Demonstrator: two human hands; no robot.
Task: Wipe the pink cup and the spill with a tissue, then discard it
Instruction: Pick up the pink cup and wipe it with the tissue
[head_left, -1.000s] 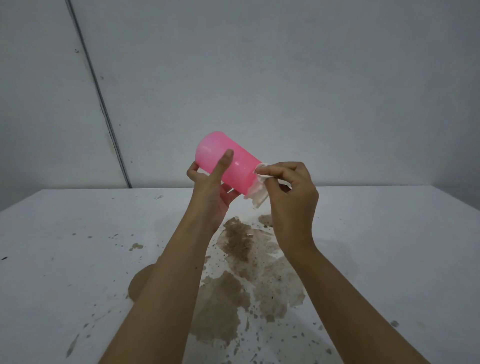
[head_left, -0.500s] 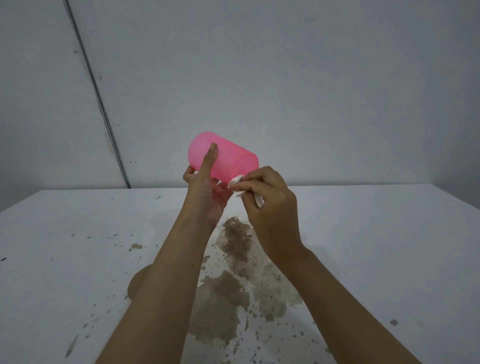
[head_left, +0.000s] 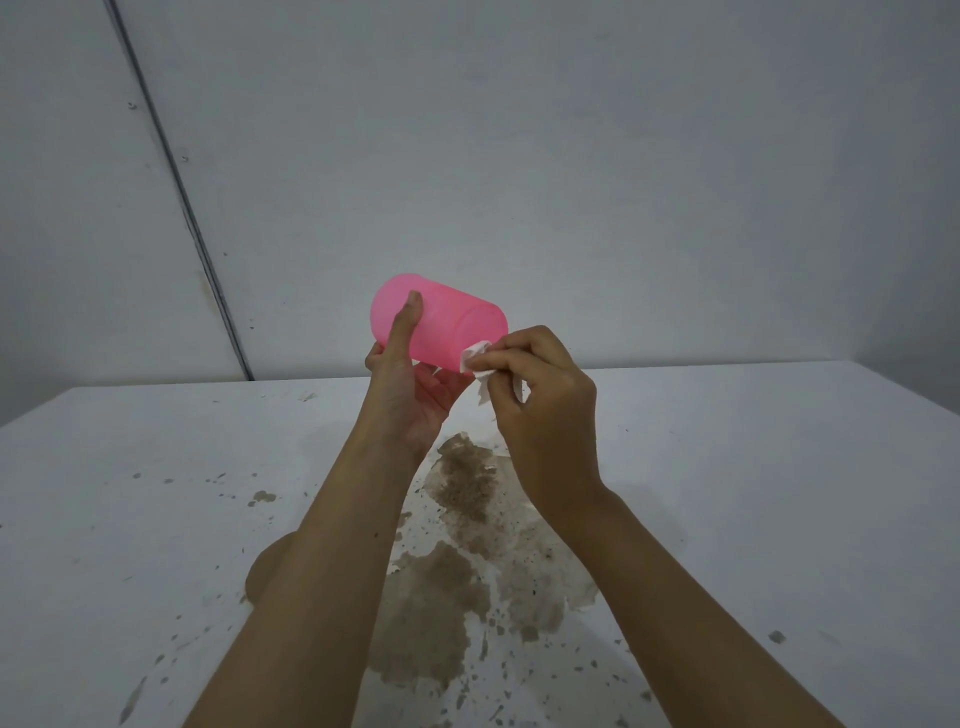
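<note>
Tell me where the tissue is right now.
Head view, just right of centre: the tissue is pinched in the right hand against the lower right end of the pink cup, above the spill.

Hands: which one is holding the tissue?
The right hand pinches the white tissue against the cup. The left hand grips only the cup, thumb across its side.

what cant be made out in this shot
Head view only:
- inside of the pink cup: mouth turned away, behind the tissue
- most of the tissue: bunched in the right hand
- fingers of the left hand: behind the cup
- parts of the spill: under the forearms
</note>
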